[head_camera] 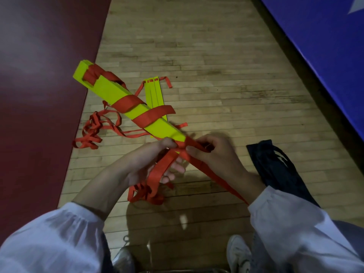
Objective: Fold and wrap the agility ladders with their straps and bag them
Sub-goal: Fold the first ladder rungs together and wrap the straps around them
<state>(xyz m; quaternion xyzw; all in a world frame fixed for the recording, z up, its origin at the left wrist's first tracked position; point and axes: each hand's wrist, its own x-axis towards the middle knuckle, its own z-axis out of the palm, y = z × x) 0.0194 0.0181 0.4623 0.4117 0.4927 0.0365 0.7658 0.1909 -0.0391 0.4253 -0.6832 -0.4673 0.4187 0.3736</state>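
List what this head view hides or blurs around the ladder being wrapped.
Head view.
Near end of the yellow flat-rung ladder bundle: covered by the left hand and right hand; how the red fabric straps cross there is unreadable.
Right hand's grip: motion-blurred.
The loose yellow rungs on the floor: lower part behind the bundle.
The black drawstring bag: near end under the right sleeve.
The white mark on the blue mat: cut by the top-right edge.

Floor (206, 56): pale wood strips, worn, running from 6 to 12 o'clock. Mat (39, 75): dark red, along the 9 o'clock side. Panel (325, 46): blue, dark-edged, at 2 o'clock. Light: dim.
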